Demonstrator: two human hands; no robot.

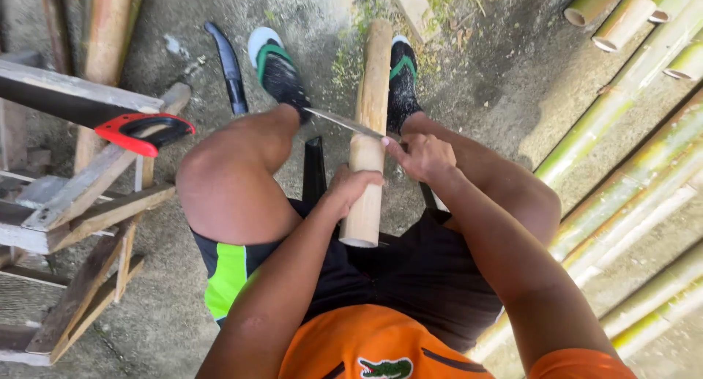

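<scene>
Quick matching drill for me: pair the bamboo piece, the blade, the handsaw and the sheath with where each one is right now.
Things:
1. bamboo piece
2. blade
3. handsaw
4. dark sheath

Places:
A. lying on the concrete beside a sandalled foot
B. resting on the wooden frame
C. held by the left hand, between the knees
D. laid across the bamboo, at the right hand

Pairs: 1-C, 2-D, 3-B, 4-A

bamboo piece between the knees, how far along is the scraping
Done: the bamboo piece looks pale and bare along its length. In hand: the left hand steadies it while the right hand lays a knife across it. Left: I cannot tell how much; green poles lie uncut alongside.
</scene>
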